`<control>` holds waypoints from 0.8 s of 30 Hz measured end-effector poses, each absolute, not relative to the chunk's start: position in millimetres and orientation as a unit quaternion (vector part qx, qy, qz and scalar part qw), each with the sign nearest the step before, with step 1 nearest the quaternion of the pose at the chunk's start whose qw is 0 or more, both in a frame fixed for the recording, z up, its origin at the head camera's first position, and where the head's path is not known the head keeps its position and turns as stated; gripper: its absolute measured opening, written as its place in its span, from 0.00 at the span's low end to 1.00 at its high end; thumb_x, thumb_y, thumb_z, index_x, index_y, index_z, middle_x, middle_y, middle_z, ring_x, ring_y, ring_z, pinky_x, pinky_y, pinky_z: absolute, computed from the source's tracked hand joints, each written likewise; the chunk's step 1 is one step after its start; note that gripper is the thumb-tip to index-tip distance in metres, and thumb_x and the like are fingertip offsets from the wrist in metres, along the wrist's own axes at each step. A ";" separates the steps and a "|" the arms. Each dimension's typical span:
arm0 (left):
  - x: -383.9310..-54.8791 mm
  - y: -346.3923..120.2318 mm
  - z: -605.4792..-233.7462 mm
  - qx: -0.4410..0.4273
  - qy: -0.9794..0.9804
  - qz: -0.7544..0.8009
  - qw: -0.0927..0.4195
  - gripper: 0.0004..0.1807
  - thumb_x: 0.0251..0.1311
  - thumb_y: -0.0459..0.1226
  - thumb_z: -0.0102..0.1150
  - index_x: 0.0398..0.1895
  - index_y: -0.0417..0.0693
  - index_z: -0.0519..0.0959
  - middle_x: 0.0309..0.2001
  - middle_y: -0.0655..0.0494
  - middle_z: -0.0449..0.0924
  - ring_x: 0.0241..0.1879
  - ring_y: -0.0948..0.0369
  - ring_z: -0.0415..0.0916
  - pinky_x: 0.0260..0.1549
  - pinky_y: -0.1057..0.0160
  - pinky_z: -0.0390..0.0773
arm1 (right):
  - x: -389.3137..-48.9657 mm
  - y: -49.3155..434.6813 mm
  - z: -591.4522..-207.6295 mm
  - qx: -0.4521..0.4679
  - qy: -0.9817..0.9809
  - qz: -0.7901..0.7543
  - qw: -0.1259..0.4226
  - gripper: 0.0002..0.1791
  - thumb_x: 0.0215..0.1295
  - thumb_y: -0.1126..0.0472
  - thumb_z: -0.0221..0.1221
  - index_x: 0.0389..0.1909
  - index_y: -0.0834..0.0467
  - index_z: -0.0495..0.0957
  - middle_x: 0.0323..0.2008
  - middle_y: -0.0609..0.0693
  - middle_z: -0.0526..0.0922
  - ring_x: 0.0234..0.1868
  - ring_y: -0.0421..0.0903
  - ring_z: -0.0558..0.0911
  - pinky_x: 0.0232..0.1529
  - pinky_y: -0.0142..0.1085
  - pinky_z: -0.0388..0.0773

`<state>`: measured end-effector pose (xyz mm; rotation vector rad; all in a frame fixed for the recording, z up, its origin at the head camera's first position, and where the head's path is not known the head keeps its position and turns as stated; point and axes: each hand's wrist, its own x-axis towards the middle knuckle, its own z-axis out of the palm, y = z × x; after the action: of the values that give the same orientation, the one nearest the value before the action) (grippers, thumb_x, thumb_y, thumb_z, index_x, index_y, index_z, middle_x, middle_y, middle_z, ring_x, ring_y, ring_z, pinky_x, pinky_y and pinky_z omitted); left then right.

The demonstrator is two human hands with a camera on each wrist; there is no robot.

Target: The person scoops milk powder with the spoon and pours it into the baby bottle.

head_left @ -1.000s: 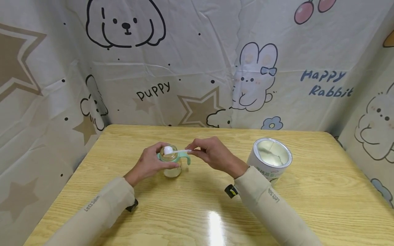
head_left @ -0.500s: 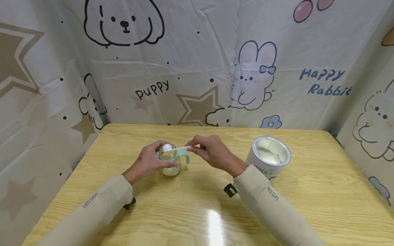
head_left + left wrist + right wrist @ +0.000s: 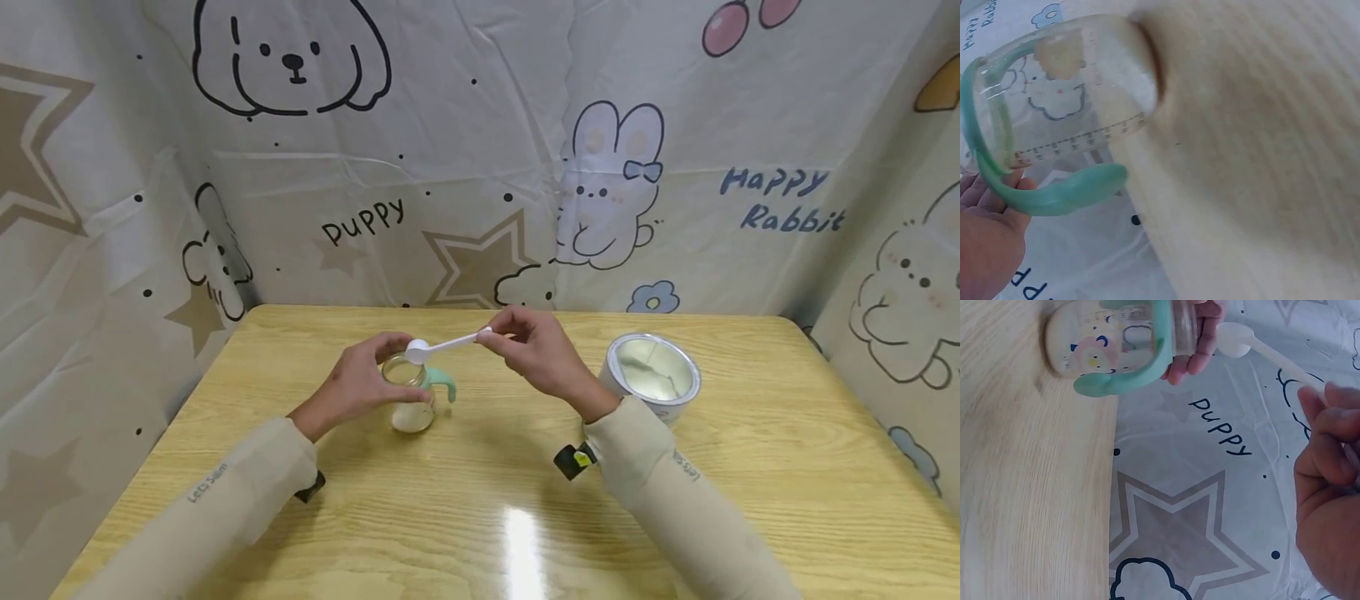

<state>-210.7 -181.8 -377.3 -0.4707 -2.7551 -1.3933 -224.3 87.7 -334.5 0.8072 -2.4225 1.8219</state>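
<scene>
My left hand (image 3: 360, 379) grips a clear baby bottle (image 3: 414, 417) around its upper part, thumb across the front. It stands upright on the table without a lid. In the left wrist view, green handles (image 3: 1054, 197), a printed scale and pale contents low in the bottle (image 3: 1079, 87) show. My right hand (image 3: 543, 354) pinches the end of a white measuring scoop's (image 3: 450, 342) long handle between thumb and fingers. The scoop's bowl (image 3: 1235, 339) is just above the right side of the bottle's open mouth.
An open can (image 3: 612, 379) of pale powder stands right of my right hand, close to that forearm. The wooden table (image 3: 450, 500) ends at a printed cloth (image 3: 480, 167) at the back and sides.
My right hand has lifted the scoop up and to the right, from over the bottle's mouth, and the bowl has turned. My left hand keeps its hold on the bottle.
</scene>
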 end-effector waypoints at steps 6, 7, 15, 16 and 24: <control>-213.8 -178.7 -366.0 -0.168 -0.878 -0.449 0.006 0.45 0.43 0.43 0.83 0.65 0.39 0.71 0.64 0.44 0.74 0.65 0.47 0.70 0.64 0.45 0.70 | -222.4 100.9 -327.5 0.209 -0.742 0.637 -0.010 0.05 0.70 0.67 0.60 0.37 0.67 0.77 0.31 0.48 0.85 0.13 0.36 0.58 0.15 0.27 0.55; -214.1 -178.3 -364.2 -0.171 -0.876 -0.450 0.006 0.46 0.43 0.43 0.82 0.66 0.39 0.71 0.64 0.45 0.74 0.66 0.47 0.69 0.64 0.45 0.70 | -222.4 103.0 -326.5 0.203 -0.740 0.642 -0.009 0.06 0.70 0.67 0.60 0.37 0.67 0.76 0.31 0.47 0.86 0.13 0.36 0.58 0.15 0.27 0.55; -215.7 -172.2 -351.0 -0.177 -0.873 -0.454 0.005 0.47 0.43 0.44 0.82 0.67 0.41 0.70 0.66 0.48 0.72 0.68 0.50 0.68 0.66 0.45 0.68 | -218.9 117.1 -317.0 0.166 -0.753 0.637 0.012 0.06 0.71 0.67 0.60 0.38 0.68 0.77 0.33 0.50 0.87 0.14 0.36 0.61 0.16 0.26 0.58; -215.8 -170.5 -349.8 -0.181 -0.872 -0.455 0.003 0.47 0.43 0.44 0.82 0.67 0.41 0.70 0.67 0.48 0.72 0.68 0.50 0.67 0.66 0.45 0.68 | -218.0 119.0 -315.5 0.160 -0.758 0.632 0.016 0.06 0.71 0.66 0.60 0.39 0.67 0.77 0.34 0.50 0.87 0.15 0.36 0.62 0.16 0.26 0.59; -217.3 -155.1 -343.3 -0.197 -0.855 -0.479 -0.017 0.48 0.43 0.44 0.83 0.68 0.42 0.69 0.68 0.47 0.70 0.69 0.53 0.65 0.61 0.48 0.74 | -215.4 134.6 -303.0 0.129 -0.764 0.632 0.020 0.06 0.70 0.65 0.61 0.37 0.64 0.75 0.31 0.44 0.86 0.16 0.37 0.62 0.16 0.26 0.59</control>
<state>-217.3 -155.1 -343.3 -0.6264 -2.7160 -1.5213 -215.4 134.6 -303.0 0.4001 -2.3696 1.9601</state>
